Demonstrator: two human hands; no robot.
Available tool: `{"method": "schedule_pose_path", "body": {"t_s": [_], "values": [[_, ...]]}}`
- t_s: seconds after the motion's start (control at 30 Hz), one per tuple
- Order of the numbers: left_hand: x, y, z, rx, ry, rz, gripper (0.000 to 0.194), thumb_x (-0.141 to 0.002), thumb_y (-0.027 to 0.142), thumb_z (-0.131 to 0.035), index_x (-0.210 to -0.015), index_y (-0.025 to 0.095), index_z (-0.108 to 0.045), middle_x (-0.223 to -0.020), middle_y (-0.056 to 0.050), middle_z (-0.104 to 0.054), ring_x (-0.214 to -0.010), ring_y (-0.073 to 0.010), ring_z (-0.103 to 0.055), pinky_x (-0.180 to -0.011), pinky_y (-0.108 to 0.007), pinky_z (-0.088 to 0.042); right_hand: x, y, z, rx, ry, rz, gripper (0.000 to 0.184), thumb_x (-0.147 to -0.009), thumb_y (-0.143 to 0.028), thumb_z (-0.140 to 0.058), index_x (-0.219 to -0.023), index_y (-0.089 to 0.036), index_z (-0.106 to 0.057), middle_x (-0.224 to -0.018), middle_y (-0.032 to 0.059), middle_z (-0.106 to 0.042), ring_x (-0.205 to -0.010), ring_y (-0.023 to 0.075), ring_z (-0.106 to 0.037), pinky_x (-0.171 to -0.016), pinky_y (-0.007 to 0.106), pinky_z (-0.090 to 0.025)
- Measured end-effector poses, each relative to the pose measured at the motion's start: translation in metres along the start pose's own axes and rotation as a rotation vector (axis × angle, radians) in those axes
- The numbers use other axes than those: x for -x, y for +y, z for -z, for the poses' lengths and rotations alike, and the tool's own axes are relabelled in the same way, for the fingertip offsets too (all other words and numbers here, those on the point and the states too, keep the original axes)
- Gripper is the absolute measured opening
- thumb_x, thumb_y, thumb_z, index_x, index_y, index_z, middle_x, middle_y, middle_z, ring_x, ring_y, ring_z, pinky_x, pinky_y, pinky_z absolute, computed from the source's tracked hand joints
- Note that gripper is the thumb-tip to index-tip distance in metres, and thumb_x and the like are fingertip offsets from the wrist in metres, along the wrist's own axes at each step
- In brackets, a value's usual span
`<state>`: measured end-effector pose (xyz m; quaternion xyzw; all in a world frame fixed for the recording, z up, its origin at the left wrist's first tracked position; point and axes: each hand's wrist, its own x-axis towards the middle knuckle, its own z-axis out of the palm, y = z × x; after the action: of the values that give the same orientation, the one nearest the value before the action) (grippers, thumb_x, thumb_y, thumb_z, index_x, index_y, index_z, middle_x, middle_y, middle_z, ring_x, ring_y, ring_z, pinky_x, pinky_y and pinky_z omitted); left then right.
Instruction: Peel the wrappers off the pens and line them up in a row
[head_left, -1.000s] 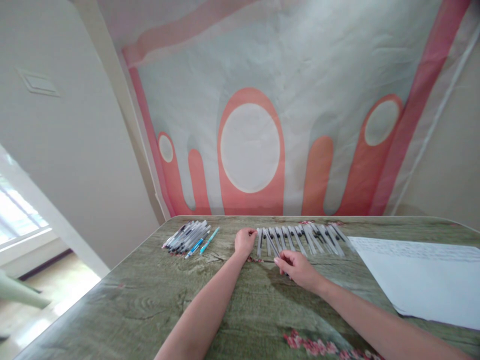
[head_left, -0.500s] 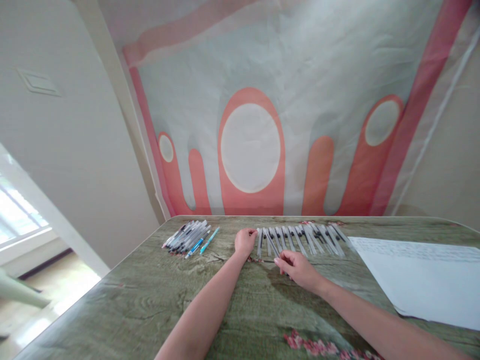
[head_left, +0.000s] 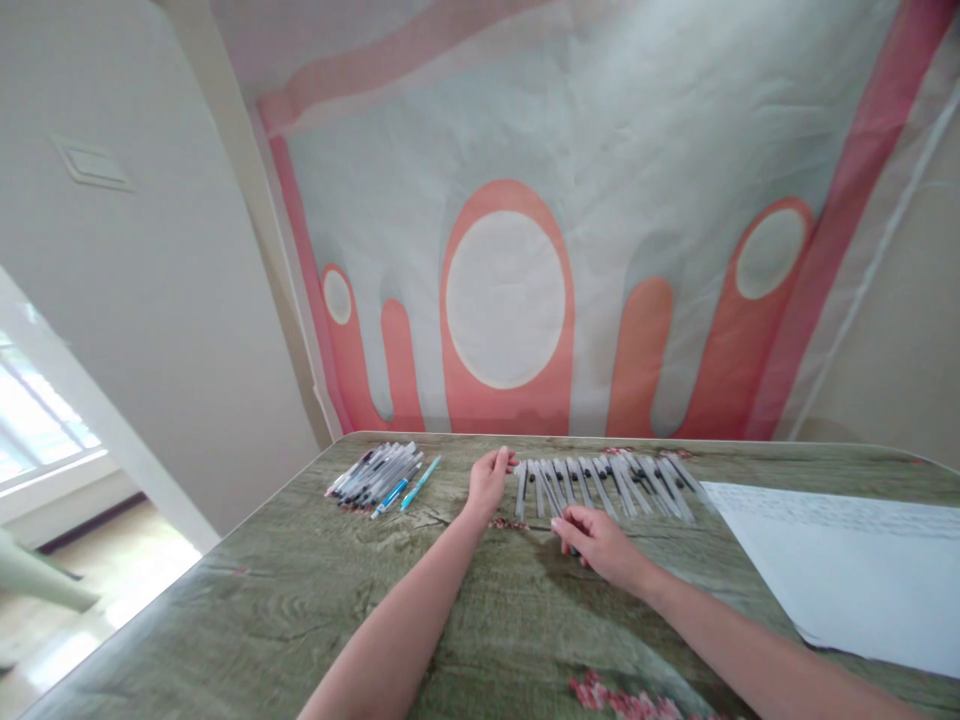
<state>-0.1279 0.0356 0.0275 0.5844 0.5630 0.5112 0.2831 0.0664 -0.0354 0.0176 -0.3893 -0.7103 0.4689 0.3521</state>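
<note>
A row of clear-barrelled pens with dark parts (head_left: 600, 484) lies side by side across the middle of the table. At the row's left end is my left hand (head_left: 489, 482), its fingers drawn together near the top of the leftmost pen; what they pinch, if anything, is too small to make out. Just below the row, my right hand (head_left: 600, 545) is closed, thumb against fingers, on a pen (head_left: 574, 551). Only a dark bit of that pen shows under the fingers; the rest blends with the row behind.
To the left lies a pile of pens (head_left: 375, 475), with a blue pen (head_left: 391, 497) and a turquoise pen (head_left: 420, 483) beside it. A sheet of paper with writing along its top (head_left: 862, 575) rests at the right. The wood-patterned table (head_left: 285, 610) meets a printed wall sheet (head_left: 600, 130) behind.
My left hand has lifted slightly at the row's left end. The pen slanting from my right hand over the row has drawn back toward me. The view has shifted a little.
</note>
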Motion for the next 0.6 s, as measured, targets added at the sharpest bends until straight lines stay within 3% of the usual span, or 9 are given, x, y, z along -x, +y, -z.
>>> {"method": "schedule_pose_path", "body": {"t_s": [0.17,0.27,0.33,0.47,0.6], "values": [[0.020,0.036,-0.003,0.369,-0.492,0.124,0.046,-0.074,0.046,-0.048,-0.102,0.011,-0.058,-0.096,-0.012,-0.063,-0.077,-0.0136,-0.059,-0.065,-0.022,-0.042,-0.001,0.000,0.001,-0.053,0.008,-0.017,0.036,-0.079,-0.049,-0.039,-0.074,-0.016,-0.054,-0.057,-0.0022,-0.055,-0.038,0.0062,-0.041,-0.039,0.019,-0.032],[0.028,0.046,-0.005,0.488,-0.640,0.189,0.042,-0.070,0.038,-0.058,-0.102,0.010,-0.057,-0.098,-0.013,-0.062,-0.080,-0.0137,-0.059,-0.068,-0.021,-0.042,-0.001,0.000,0.002,-0.094,0.018,-0.021,0.040,-0.078,-0.052,-0.039,-0.077,-0.015,-0.055,-0.056,-0.0021,-0.054,-0.037,0.0060,-0.041,-0.038,0.019,-0.031],[0.027,0.046,-0.005,0.568,-0.595,0.220,0.039,-0.070,0.035,-0.060,-0.100,0.011,-0.058,-0.096,-0.012,-0.063,-0.081,-0.0135,-0.059,-0.069,-0.021,-0.043,-0.002,0.001,0.002,-0.154,0.042,-0.031,0.046,-0.078,-0.056,-0.034,-0.078,-0.015,-0.056,-0.055,-0.0014,-0.054,-0.037,0.0062,-0.041,-0.037,0.019,-0.029],[0.017,0.039,0.000,0.723,-0.397,0.260,0.033,-0.071,0.031,-0.060,-0.099,0.013,-0.056,-0.098,-0.011,-0.062,-0.085,-0.0135,-0.060,-0.071,-0.022,-0.045,-0.004,0.005,0.002,-0.274,0.072,-0.055,0.055,-0.079,-0.058,-0.028,-0.078,-0.012,-0.057,-0.054,0.0001,-0.053,-0.035,0.0063,-0.041,-0.035,0.018,-0.026],[0.012,0.036,0.004,0.765,-0.352,0.281,0.029,-0.073,0.029,-0.058,-0.098,0.014,-0.056,-0.101,-0.011,-0.062,-0.086,-0.0128,-0.060,-0.068,-0.020,-0.046,-0.005,0.007,0.002,-0.288,0.109,-0.054,0.053,-0.078,-0.059,-0.031,-0.082,-0.013,-0.056,-0.058,0.0007,-0.054,-0.037,0.0066,-0.042,-0.034,0.019,-0.028]]}}
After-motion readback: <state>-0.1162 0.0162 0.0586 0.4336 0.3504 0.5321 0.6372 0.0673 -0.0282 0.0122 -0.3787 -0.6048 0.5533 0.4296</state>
